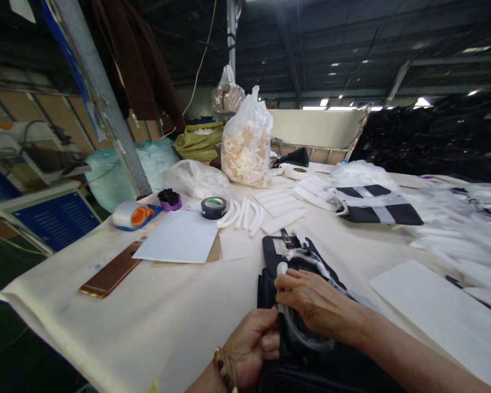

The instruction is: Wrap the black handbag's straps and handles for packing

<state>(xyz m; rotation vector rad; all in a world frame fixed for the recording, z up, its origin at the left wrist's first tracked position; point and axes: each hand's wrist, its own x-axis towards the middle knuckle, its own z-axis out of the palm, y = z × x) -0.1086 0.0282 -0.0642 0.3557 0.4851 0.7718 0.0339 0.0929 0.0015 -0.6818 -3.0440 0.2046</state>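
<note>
The left hand [249,344] is curling against the black bag [327,367]; whether it is gripping, I cannot tell. The right hand [309,299] is gripping the bag's wrapped handle [295,332]. The bag is lying on the table [159,327]. Beyond, white tubes [246,213] are lying beside tape [214,210]; farther, a clear sack [247,147] is standing.

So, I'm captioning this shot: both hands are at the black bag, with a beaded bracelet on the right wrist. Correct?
Wrong wrist: in the head view, the left hand wears the bracelet. That hand and the right hand are at the black bag.
</note>
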